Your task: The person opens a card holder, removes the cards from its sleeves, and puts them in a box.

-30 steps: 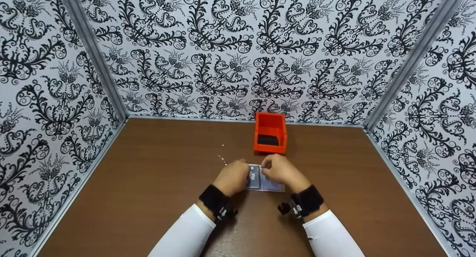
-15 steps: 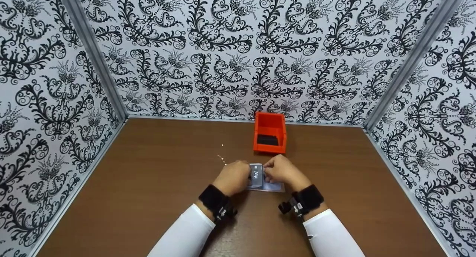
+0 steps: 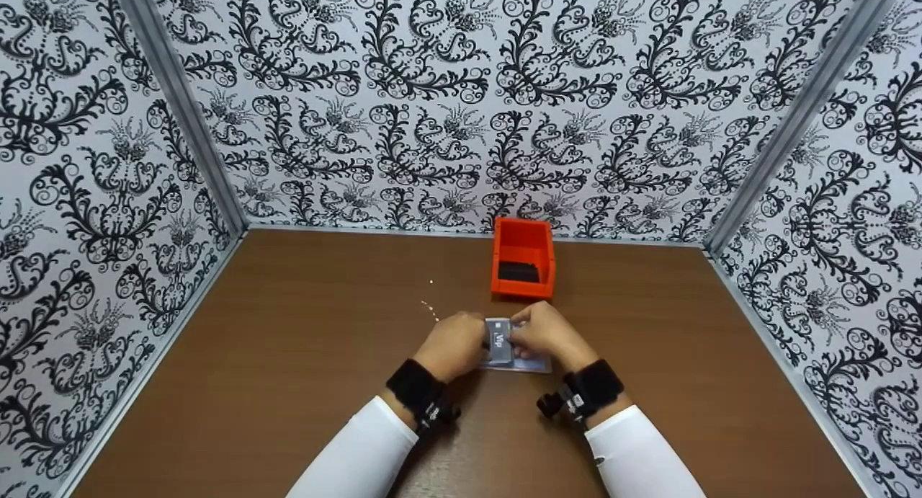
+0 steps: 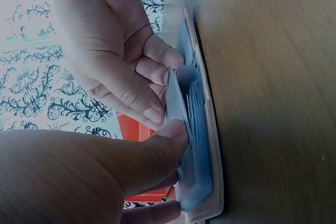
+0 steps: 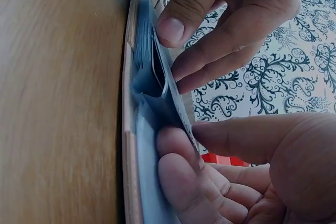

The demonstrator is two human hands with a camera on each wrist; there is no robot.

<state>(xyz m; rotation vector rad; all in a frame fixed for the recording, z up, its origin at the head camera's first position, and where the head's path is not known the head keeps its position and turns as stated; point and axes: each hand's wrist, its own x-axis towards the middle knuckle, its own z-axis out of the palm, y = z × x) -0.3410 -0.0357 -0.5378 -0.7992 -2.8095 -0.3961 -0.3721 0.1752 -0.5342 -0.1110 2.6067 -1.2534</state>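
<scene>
A grey card (image 3: 500, 341) marked "Vip" lies over the left part of an opened card holder (image 3: 533, 364) on the table. Clear plastic sleeves (image 4: 199, 150) are stacked inside the holder's pale cover (image 5: 128, 103). My left hand (image 3: 452, 344) pinches the card's left side, its thumb on the edge in the left wrist view. From the other side my right hand (image 3: 545, 332) pinches the card's right edge, thumb on top and two fingertips underneath, between card and sleeves in the right wrist view. The card tilts up from the stack there.
Behind the hands stands an orange bin (image 3: 523, 247) with a black item (image 3: 518, 271) in it. Small pale specks (image 3: 430, 308) mark the brown table (image 3: 324, 325) left of the holder. Patterned walls (image 3: 432, 109) enclose the back and sides.
The right hand, earlier a little apart from the card, has come to its right edge and pinches it. The card has shifted slightly to the right; the left hand has hardly moved.
</scene>
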